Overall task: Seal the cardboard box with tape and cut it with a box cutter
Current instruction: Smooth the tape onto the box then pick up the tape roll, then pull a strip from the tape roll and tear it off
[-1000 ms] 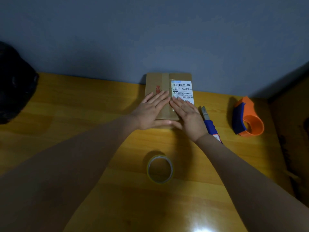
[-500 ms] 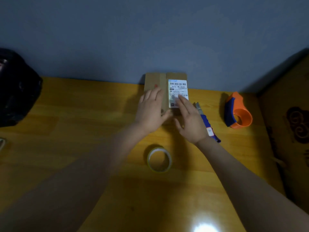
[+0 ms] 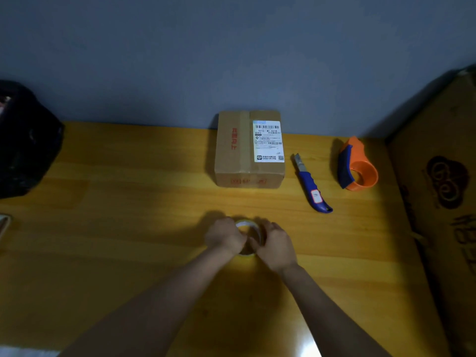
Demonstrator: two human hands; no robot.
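Yellow wooden bench (image 3: pixel 128 202) against a grey-blue wall, dim light, and I'm watching from afar as things shift: a moment ago both hands were flat on the cardboard box (image 3: pixel 248 149), pressing its top, and now they've pulled back toward the near edge and closed in on the tape roll (image 3: pixel 248 238). That tells me the flaps are judged settled and the taping step is starting. Left hand (image 3: pixel 225 237) is curled round the roll's left side, fingers bent and touching it; right hand (image 3: pixel 277 244) is cupped against the right side, thumb near the rim. Both are partly closed on the roll, which looks slightly tipped off the bench, though I can't tell whether a loose end is found yet. The box sits alone at the back by the wall, label up, an older strip of tape down its middle. The box cutter (image 3: pixel 310 184) lies just right of it, untouched, with an orange dispenser (image 3: pixel 359 166) further right.
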